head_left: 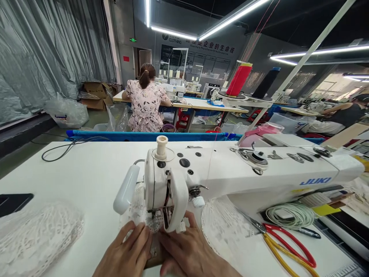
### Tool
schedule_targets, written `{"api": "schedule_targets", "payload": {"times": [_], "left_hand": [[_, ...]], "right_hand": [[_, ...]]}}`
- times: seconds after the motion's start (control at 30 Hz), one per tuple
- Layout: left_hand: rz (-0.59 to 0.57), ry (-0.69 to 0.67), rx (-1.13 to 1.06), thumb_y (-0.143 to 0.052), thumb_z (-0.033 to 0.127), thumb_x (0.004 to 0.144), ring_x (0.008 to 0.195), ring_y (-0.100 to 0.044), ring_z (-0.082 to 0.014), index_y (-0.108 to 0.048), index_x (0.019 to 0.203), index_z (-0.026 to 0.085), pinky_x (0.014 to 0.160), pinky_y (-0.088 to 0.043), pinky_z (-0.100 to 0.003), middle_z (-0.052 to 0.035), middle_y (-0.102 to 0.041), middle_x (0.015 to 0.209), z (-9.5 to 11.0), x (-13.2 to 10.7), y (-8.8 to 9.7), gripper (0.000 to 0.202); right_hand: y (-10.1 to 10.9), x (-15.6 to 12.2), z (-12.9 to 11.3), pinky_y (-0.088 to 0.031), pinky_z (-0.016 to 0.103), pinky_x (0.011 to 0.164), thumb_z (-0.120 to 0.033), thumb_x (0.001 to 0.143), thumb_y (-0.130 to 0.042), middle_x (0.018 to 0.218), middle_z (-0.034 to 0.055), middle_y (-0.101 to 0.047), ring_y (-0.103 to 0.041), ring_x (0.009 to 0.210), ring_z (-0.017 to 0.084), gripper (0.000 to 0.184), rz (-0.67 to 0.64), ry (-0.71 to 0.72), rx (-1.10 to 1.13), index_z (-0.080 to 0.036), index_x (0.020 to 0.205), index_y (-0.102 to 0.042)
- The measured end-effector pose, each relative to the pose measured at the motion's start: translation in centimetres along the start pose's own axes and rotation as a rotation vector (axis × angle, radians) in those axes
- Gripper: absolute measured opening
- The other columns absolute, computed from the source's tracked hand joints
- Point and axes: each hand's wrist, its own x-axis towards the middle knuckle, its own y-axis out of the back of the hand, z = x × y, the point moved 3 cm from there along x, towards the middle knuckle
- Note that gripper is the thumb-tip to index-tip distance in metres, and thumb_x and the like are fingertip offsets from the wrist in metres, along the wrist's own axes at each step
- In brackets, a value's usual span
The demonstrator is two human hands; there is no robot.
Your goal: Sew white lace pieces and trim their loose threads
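White lace fabric lies under the needle area of a white JUKI sewing machine. My left hand rests on the lace in front of the presser foot, fingers stretched forward and lying flat. Just right of it, my right hand lies beside the needle area, its fingers spread and its thumb apart. Part of its fingers is hidden behind the white machine guard. Between the hands a small brownish patch shows, which I cannot make out. A round white lace piece lies right of my right hand.
Scissors with red and yellow handles lie at right, near coiled pale cord. More white lace is at left, by a black flat object. Beyond the blue-edged table, a person sits at another machine; another person is far right.
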Motion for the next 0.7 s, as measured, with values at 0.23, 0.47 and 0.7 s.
{"api": "schedule_targets", "payload": {"times": [0.23,0.47,0.7], "left_hand": [[0.000,0.042,-0.006,-0.033,0.015,0.096,0.080,-0.060,-0.0188,-0.066,0.093,0.012,0.086,-0.036,-0.039,-0.0084,-0.070,0.085,0.0,0.3,0.1,0.034],[0.031,0.080,0.035,-0.034,0.020,0.097,0.081,-0.061,-0.0173,-0.066,0.089,0.014,0.087,-0.035,-0.038,-0.0058,-0.072,0.082,-0.3,0.2,-0.5,0.034],[-0.090,0.136,0.032,-0.030,0.036,0.098,0.087,-0.059,-0.0179,-0.065,0.096,0.019,0.097,-0.026,-0.038,-0.0024,-0.070,0.087,-1.6,-0.4,-1.4,0.040]], "right_hand": [[-0.3,0.0,0.2,-0.033,0.043,0.087,-0.058,0.093,-0.019,0.075,0.0057,-0.065,-0.058,0.074,0.019,0.060,0.081,0.002,0.017,-0.015,0.096,-0.060],[-0.4,0.1,0.5,-0.031,0.042,0.086,-0.059,0.092,-0.023,0.069,0.0037,-0.063,-0.056,0.070,0.018,0.058,0.104,-0.005,-0.023,-0.015,0.098,-0.060],[-0.6,0.0,1.2,-0.031,0.041,0.087,-0.053,0.091,-0.040,0.084,0.0059,-0.066,-0.058,0.081,0.020,0.042,0.057,-0.052,-0.080,-0.018,0.101,-0.060]]}}
